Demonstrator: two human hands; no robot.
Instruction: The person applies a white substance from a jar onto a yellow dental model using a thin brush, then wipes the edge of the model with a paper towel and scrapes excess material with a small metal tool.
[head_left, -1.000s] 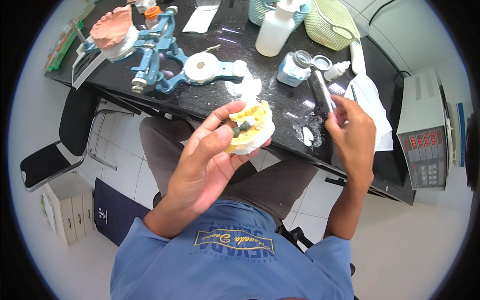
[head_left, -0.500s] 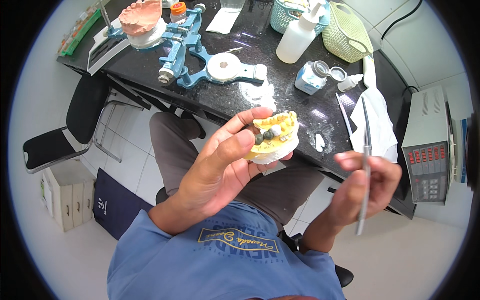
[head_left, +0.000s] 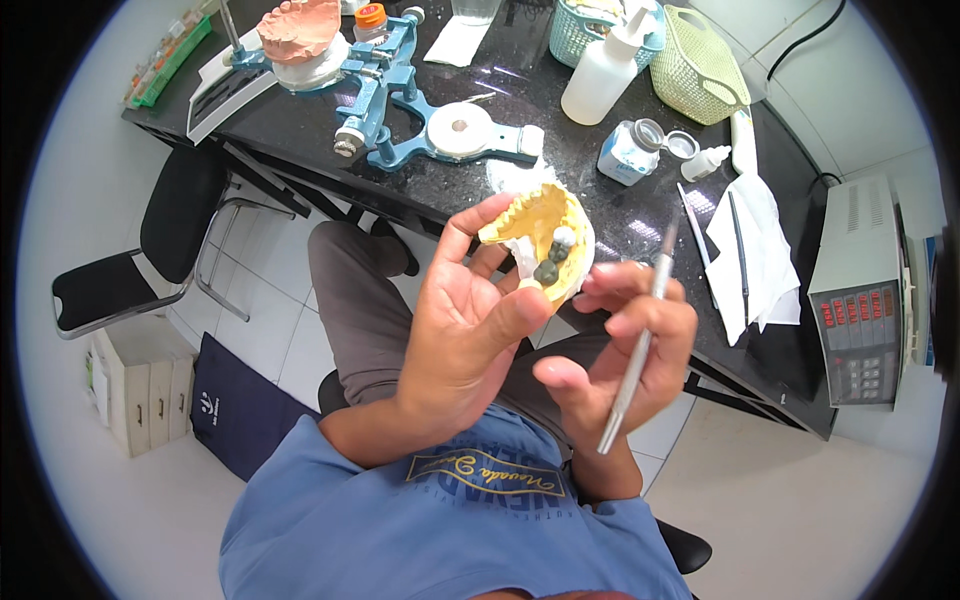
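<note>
Tilted up in my left hand (head_left: 470, 330) is a yellow dental model (head_left: 535, 218) on a white base, its thumb and fingers gripping the rim. One side of its arch carries dark grey crowns (head_left: 548, 271) and a white tooth (head_left: 564, 236). Close beside the model, my right hand (head_left: 640, 335) holds a slim metal dental instrument (head_left: 635, 375) across its fingers, the tip pointing up and away from the model. Its thumb is apart from the handle, and some fingertips are near or touching the model's edge; I cannot tell which.
On the dark bench are a blue articulator (head_left: 385, 100) with a pink cast (head_left: 298, 30), a pump bottle (head_left: 600, 80), an uncapped jar (head_left: 627, 155), a dropper bottle (head_left: 706, 163) and instruments on white tissue (head_left: 765, 230). A control unit (head_left: 855, 300) stands at right, baskets (head_left: 700, 70) behind.
My left hand has turned and tilted the dental model, bringing its inner side into view. My right hand has moved left with the instrument, up close to the model.
</note>
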